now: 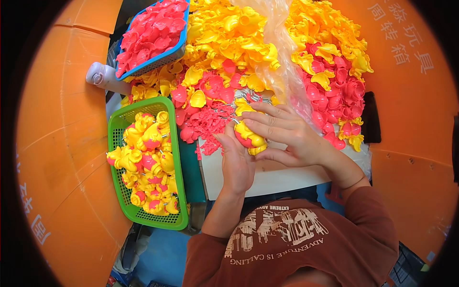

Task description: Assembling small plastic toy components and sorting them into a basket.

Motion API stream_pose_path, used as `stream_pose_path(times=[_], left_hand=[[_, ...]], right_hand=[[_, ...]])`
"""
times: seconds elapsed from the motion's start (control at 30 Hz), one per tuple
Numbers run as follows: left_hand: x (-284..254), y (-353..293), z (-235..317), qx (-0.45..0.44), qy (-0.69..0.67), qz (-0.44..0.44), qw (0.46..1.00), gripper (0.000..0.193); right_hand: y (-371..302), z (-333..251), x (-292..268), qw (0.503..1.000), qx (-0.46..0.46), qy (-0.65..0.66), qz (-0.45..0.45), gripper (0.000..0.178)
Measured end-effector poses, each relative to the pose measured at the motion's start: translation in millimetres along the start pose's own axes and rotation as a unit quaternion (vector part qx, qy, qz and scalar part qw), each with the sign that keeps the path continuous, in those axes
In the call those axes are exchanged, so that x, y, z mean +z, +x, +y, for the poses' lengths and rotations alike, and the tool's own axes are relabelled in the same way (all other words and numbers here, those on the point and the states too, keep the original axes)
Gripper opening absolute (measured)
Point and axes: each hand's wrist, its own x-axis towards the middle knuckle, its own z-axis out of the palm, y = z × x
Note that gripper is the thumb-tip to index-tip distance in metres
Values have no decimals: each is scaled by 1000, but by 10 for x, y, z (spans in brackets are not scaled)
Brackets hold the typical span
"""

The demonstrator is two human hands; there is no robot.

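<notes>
A yellow plastic toy figure with a pink belly [243, 135] is held between my two hands above the near edge of the white tabletop [287, 178]. My left hand [237, 160] supports it from the left, its fingers partly hidden behind the toy. My right hand [282, 131] closes over it from the right, fingers across the top and thumb at the lower end. A thin metal pin [235, 120] shows beside the toy. Just beyond my hands lie several metal pins [258, 95] and a heap of small pink pieces [210, 125].
At left, a green basket [180, 191] holds yellow-and-pink figures. Farther back stands a blue basket [162, 58] of pink shells beside a pale bottle [107, 78]. Yellow parts [224, 28] pile up at the back, split by clear plastic film [282, 62]. Orange panels [406, 119] flank the table.
</notes>
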Motion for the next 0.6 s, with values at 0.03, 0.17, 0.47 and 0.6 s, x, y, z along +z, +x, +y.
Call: stream_pose_path(times=[0.03, 0.17, 0.47, 0.6], left_hand=[[0, -8, 7, 0, 8, -5, 1000, 76], [19, -8, 11, 0, 25, -7, 1000, 78], [-23, -61, -37, 106, 138, -71, 982, 46], [-53, -83, -88, 98, 84, -58, 990, 46]], right_hand=[[1, -5, 3, 1000, -1, 1, -1, 66], [-6, -9, 17, 1000, -8, -3, 18, 66], [-50, -40, 34, 995, -59, -55, 53, 68], [-47, -41, 76, 952, 44, 256, 164, 56]])
